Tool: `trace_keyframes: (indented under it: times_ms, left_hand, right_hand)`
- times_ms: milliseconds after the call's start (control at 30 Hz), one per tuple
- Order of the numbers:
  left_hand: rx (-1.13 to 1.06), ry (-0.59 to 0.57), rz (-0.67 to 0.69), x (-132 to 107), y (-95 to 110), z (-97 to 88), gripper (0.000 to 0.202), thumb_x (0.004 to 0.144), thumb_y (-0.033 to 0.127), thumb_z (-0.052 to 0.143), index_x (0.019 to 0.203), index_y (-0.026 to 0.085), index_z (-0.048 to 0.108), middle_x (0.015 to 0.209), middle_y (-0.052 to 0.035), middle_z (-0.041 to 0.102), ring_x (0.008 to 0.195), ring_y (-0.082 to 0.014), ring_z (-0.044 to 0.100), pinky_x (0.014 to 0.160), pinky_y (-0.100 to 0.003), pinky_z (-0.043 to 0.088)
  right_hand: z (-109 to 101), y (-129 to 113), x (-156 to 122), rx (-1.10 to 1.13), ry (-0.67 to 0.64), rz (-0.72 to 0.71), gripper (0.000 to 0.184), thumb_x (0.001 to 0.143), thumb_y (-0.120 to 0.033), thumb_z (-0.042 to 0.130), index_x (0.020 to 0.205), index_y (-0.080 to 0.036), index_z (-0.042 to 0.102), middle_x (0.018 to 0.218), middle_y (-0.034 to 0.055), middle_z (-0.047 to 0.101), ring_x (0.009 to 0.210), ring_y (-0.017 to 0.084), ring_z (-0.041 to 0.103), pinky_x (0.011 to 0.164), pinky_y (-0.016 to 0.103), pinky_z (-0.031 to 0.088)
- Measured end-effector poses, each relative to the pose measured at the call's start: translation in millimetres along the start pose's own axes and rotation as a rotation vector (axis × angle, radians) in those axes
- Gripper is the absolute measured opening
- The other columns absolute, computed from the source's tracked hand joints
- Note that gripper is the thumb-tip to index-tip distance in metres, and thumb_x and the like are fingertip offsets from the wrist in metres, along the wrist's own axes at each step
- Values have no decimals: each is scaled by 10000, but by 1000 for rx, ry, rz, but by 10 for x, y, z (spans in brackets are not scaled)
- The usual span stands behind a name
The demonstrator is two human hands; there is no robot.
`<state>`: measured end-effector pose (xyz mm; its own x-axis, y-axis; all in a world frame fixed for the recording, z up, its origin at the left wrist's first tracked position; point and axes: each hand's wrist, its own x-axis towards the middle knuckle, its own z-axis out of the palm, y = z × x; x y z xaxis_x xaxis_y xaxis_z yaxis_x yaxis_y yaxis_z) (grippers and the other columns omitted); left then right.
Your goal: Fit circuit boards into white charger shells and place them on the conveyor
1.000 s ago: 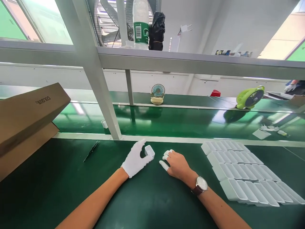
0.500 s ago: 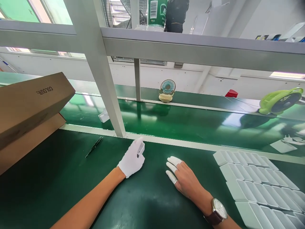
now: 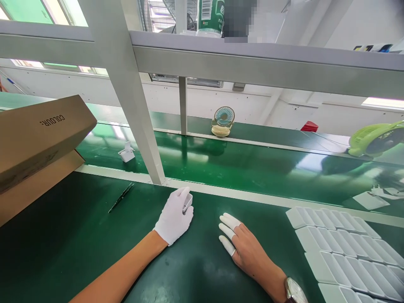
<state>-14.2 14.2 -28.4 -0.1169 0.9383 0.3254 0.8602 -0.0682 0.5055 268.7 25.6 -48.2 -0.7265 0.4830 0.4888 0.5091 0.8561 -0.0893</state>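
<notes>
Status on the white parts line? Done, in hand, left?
Done, it seems: one small white plastic case sits open on the shiny green conveyor belt. In hand: the gloved left hand has its grip shut on a similar small white plastic piece; the right hand, in white finger cots, rests flat and empty. Left: rows of white plastic parts still laid out at right.
</notes>
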Motion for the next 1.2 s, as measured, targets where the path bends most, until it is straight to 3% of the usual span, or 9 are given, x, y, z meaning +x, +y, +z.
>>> trace_keyframes:
  times_ms: [200, 300, 400, 467, 567, 700, 933, 1200]
  left_hand:
    - [59, -1, -12, 51, -22, 23, 509, 931, 261, 547, 1434, 237, 477, 1363, -123, 588, 1238, -308, 583, 992, -439, 543]
    - [82, 95, 2, 49, 35, -63, 545, 885, 315, 641, 1402, 230, 490, 1349, -133, 587, 1211, -337, 584, 979, -481, 536]
    - [73, 197, 161, -20, 162, -205, 454, 875, 307, 663, 1312, 249, 555, 1290, -127, 609, 1173, -337, 593, 1000, -505, 510]
    - [21, 146, 326, -107, 276, -267, 323, 921, 249, 579, 1243, 270, 596, 1193, -105, 644, 1105, -300, 619, 996, -490, 508]
    - [-67, -68, 511, -241, 447, -240, 224, 946, 192, 487, 1106, 257, 629, 1036, -77, 664, 945, -240, 638, 893, -419, 537]
    - [-91, -246, 598, -321, 577, -83, 149, 955, 174, 445, 972, 219, 586, 931, -56, 647, 831, -201, 608, 757, -341, 518]
    - [-97, -207, 599, -362, 527, 9, 154, 957, 152, 448, 961, 217, 587, 923, -50, 661, 819, -192, 611, 738, -321, 506]
    - [-12, -234, 665, -367, 441, 57, 198, 961, 143, 445, 963, 213, 630, 914, -65, 700, 786, -203, 646, 715, -336, 555]
  right_hand:
    - [9, -2, -17, -2, -18, -5, 393, 1027, -183, 543, 1417, -138, 573, 1356, 186, 653, 1388, 365, 533, 1068, 555, 569]
    - [10, -9, -8, -7, -9, 3, 391, 1031, -188, 530, 1418, -158, 575, 1353, 171, 658, 1374, 360, 548, 1057, 559, 576]
    - [10, -20, 3, -30, 9, -5, 360, 1033, -194, 522, 1379, -140, 602, 1345, 180, 661, 1348, 355, 573, 1046, 535, 587]
    - [11, -26, 7, -44, 15, -19, 326, 1027, -183, 522, 1325, -117, 634, 1326, 189, 669, 1319, 352, 596, 1050, 517, 586]
    - [11, -29, 14, -59, 5, -34, 295, 1002, -140, 519, 1251, -100, 672, 1284, 193, 686, 1278, 351, 623, 1081, 531, 559]
    - [10, -22, 22, -53, 8, -47, 350, 970, -112, 508, 1287, -114, 656, 1287, 181, 688, 1275, 349, 623, 1082, 545, 551]
    - [64, 12, -7, -53, 18, -30, 289, 961, -134, 521, 1194, -170, 687, 1292, 153, 690, 1263, 329, 626, 1072, 512, 557]
    - [11, -7, 58, 4, 27, -14, 308, 985, -186, 567, 1279, -150, 652, 1290, 153, 690, 1279, 298, 614, 1118, 473, 509]
